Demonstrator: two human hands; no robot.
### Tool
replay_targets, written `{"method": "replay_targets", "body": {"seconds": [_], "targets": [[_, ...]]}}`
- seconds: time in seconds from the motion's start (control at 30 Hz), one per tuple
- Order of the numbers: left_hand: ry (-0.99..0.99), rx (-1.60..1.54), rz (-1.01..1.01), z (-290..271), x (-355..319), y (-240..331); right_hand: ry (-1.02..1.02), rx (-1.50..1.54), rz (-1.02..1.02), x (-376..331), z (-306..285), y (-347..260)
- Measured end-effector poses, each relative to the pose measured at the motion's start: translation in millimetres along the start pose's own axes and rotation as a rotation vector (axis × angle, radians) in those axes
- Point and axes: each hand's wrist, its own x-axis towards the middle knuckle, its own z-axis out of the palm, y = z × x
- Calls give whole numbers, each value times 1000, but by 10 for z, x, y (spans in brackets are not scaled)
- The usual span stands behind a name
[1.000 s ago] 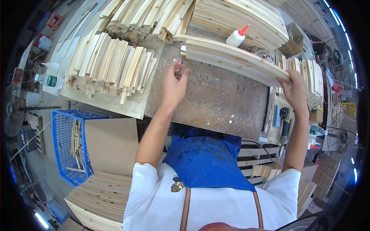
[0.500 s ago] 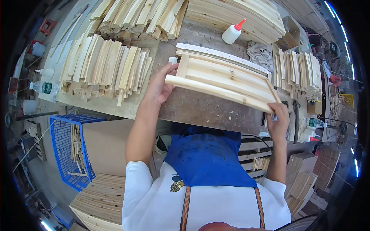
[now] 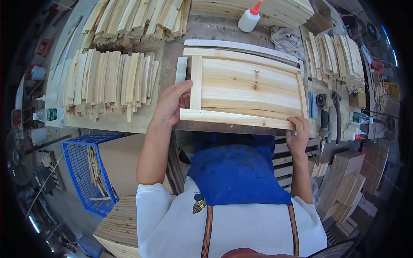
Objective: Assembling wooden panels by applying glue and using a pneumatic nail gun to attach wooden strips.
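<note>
A rectangular wooden panel (image 3: 249, 86) with a frame of pale strips lies flat on the workbench (image 3: 223, 30) right in front of me. My left hand (image 3: 172, 103) grips its near left corner, thumb over the left frame strip. My right hand (image 3: 297, 133) holds the near right corner at the bench edge. A long thin strip (image 3: 241, 45) lies just beyond the panel. I wear a blue apron over a white shirt.
Stacks of wooden slats (image 3: 107, 81) fill the left of the bench, more slats (image 3: 335, 56) lie at the right. A white glue bottle (image 3: 249, 18) with a red tip stands at the back. A blue wire basket (image 3: 88, 172) stands on the floor at left.
The panel, held tilted on edge further back a second ago, has been brought toward me and laid flat. Both hands came with it to the near corners.
</note>
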Motion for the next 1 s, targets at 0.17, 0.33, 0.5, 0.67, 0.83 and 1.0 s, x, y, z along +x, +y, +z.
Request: {"method": "replay_targets", "body": {"seconds": [0.17, 0.33, 0.5, 0.67, 0.83, 1.0], "targets": [[49, -36, 16, 3, -189, -14, 50, -2, -18, -64, 25, 20], [69, -4, 58, 68, -329, -8, 41, 17, -28, -72, 23, -40], [113, 65, 108, 122, -418, -24, 19, 67, -57, -125, 50, -21], [175, 78, 131, 81, -449, -130, -17, 60, -128, -82, 39, 95], [228, 202, 144, 406, -221, -203, 43, 37, -175, -64, -76, 659], [68, -282, 365, 776, -77, -253, 193, -58, -375, 450, -327, 902]]}}
